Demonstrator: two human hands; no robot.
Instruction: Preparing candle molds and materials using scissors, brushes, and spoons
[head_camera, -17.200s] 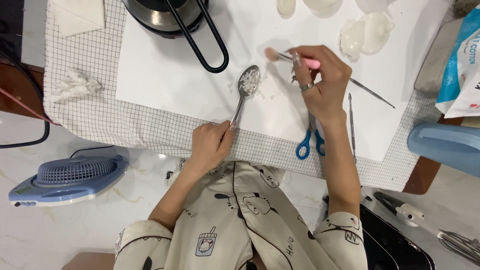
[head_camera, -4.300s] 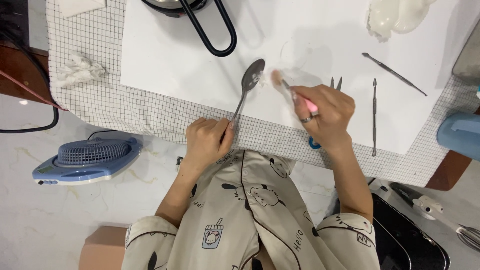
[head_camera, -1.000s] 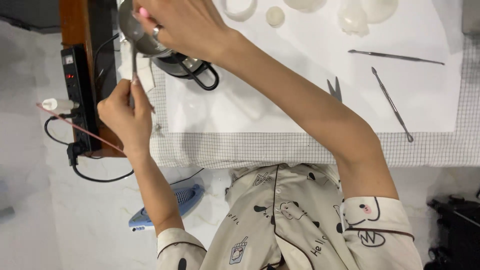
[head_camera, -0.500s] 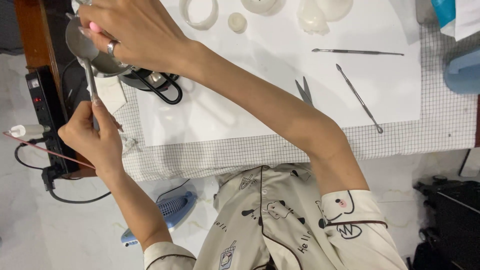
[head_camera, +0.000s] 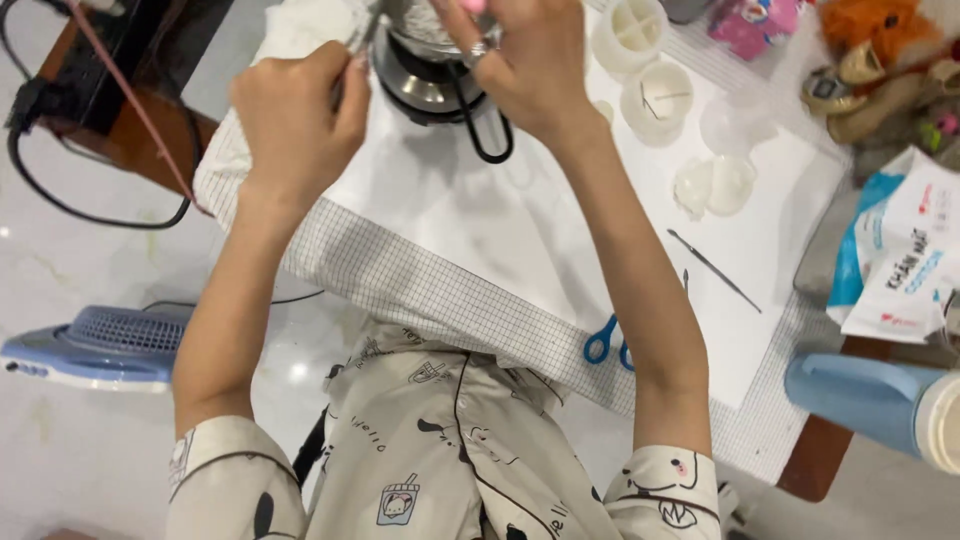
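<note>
My left hand is closed around the thin handle of a metal spoon, held at the left rim of a small steel pot at the top of the view. My right hand, wearing a ring, reaches over the pot and grips a pink-handled brush, of which only a pink tip shows at the frame's edge. The spoon's bowl and the brush head are hidden by my fingers and the frame edge. The pot's black loop handle points toward me.
A white sheet lies on a gridded cloth. On it are blue-handled scissors, a thin metal tool and white moulds. A blue bottle, a white-and-blue package, a blue fan and cables surround the table.
The view has swung right and rotated. Both hands stay at the pot with spoon and brush, now near the top centre rather than the top left.
</note>
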